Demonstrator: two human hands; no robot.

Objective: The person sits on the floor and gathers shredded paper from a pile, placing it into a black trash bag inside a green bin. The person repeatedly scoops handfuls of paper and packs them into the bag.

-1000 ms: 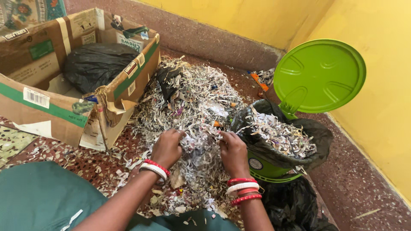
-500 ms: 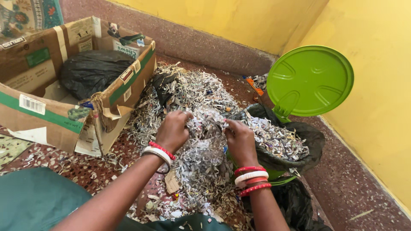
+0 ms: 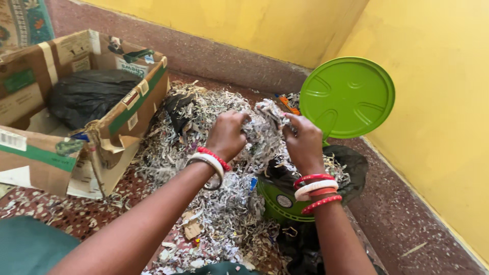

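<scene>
Speckled floor [image 3: 407,229] by yellow wall: my left hand [image 3: 226,135] and right hand [image 3: 304,140] both clench a shredded paper clump [image 3: 265,125]; I'd keep it compact over the green bin [image 3: 280,201].

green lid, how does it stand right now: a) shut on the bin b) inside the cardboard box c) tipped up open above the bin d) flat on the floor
c: the green lid stands tipped up, its underside toward the camera, above the green bin, while the left hand and right hand hold a clump of shredded paper up beside it.
</scene>
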